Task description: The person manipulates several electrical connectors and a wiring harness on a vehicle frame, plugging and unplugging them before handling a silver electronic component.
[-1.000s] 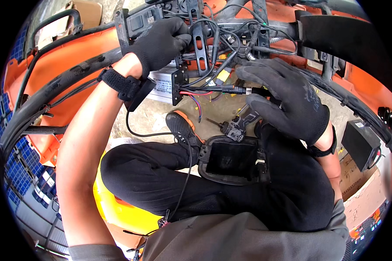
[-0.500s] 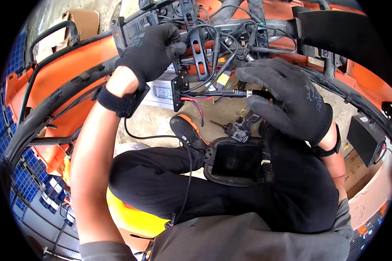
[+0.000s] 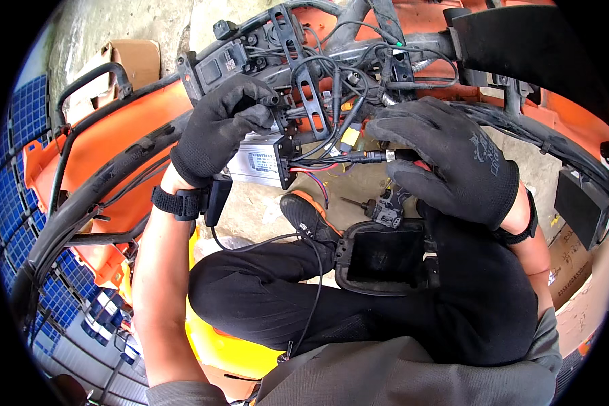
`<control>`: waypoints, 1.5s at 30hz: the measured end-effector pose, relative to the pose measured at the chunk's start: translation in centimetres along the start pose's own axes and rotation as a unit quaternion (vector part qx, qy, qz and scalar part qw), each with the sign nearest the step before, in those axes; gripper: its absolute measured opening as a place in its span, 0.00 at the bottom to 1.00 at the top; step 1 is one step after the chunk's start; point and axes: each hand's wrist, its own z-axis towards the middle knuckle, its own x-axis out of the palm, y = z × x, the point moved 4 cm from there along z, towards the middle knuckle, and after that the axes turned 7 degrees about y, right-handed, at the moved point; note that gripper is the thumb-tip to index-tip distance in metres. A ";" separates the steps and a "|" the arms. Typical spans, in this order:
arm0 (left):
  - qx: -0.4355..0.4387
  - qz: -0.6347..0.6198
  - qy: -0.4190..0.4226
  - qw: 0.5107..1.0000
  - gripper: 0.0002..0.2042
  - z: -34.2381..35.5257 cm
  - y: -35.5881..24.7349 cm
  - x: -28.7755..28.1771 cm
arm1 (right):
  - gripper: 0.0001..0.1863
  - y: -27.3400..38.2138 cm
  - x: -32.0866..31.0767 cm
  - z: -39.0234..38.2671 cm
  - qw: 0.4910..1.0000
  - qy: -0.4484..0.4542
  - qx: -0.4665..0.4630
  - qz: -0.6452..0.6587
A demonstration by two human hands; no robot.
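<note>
My left hand [image 3: 220,128], in a black glove, pinches a small black cylindrical connector [image 3: 272,101] beside the slotted black bracket [image 3: 309,101]. Below that hand sits a silver box [image 3: 256,160] with a label and a black end plate. Red, blue and black wires [image 3: 318,177] come out of the box. A black cable connector [image 3: 371,157] with a metal collar runs from these wires to my right hand [image 3: 453,159], also gloved. Its thumb and fingers close round the connector's far end, which they partly hide. A yellow plug [image 3: 350,137] hangs just above the connector.
An orange-panelled frame with black tubes [image 3: 142,145] curves around the work. A power drill [image 3: 386,206] stands on the floor beyond an open black bin [image 3: 386,257] between my legs. A black box [image 3: 582,206] is at the right, and cardboard [image 3: 139,61] lies at far left.
My left hand has turned and drawn slightly down and left, so the small connector in its fingers now shows. The right hand stays at the cable connector. The whole view has shifted slightly.
</note>
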 end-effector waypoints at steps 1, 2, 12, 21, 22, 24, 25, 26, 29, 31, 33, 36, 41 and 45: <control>-0.001 -0.002 0.003 1.000 0.08 0.0 0.1 0.0 | 0.27 0.0 -0.1 0.1 1.000 0.008 0.004 0.007; 0.001 0.010 0.010 1.000 0.09 0.0 0.2 -0.1 | 0.27 0.1 -0.2 0.2 1.000 0.016 0.007 0.014; -0.071 0.042 -0.048 0.995 0.07 0.6 -0.5 0.6 | 0.27 0.1 -0.2 0.3 1.000 0.021 0.005 0.013; -0.022 0.476 0.043 0.878 0.06 3.3 -2.9 0.8 | 0.25 0.2 -0.3 0.3 1.000 0.014 0.003 0.000; -0.045 0.491 0.052 0.869 0.06 3.6 -3.1 0.9 | 0.25 0.1 -0.3 0.3 1.000 0.014 0.003 0.001; -0.090 0.519 0.072 0.847 0.07 4.5 -3.4 1.8 | 0.25 0.1 -0.3 0.2 1.000 0.016 0.006 0.002; -0.102 0.545 0.051 0.831 0.08 4.7 -4.0 2.1 | 0.25 0.2 -0.4 0.2 1.000 0.012 0.002 -0.001; -0.125 0.548 0.056 0.825 0.08 5.0 -4.0 2.1 | 0.25 0.2 -0.4 0.2 1.000 0.008 -0.001 -0.004; -0.170 0.571 0.141 0.791 0.08 7.0 -2.9 0.8 | 0.25 0.5 -0.5 0.2 1.000 0.001 -0.007 -0.005; -0.156 0.528 0.128 0.825 0.07 7.1 -2.7 0.6 | 0.25 0.5 -0.6 0.2 1.000 0.003 -0.011 0.006; -0.153 0.469 0.094 0.865 0.07 7.0 -2.4 0.8 | 0.25 0.2 -0.5 0.3 0.999 0.010 -0.017 0.028; -0.160 0.356 -0.004 0.921 0.07 6.8 -1.5 1.2 | 0.25 0.1 -0.3 0.3 1.000 0.006 -0.007 0.020; -0.039 0.270 -0.143 0.952 0.18 5.0 0.7 0.5 | 0.28 0.0 -0.3 0.1 0.999 0.009 -0.023 0.020; -0.028 0.256 -0.129 0.957 0.20 5.6 2.0 0.3 | 0.27 0.4 -0.6 0.1 1.000 0.011 -0.019 0.010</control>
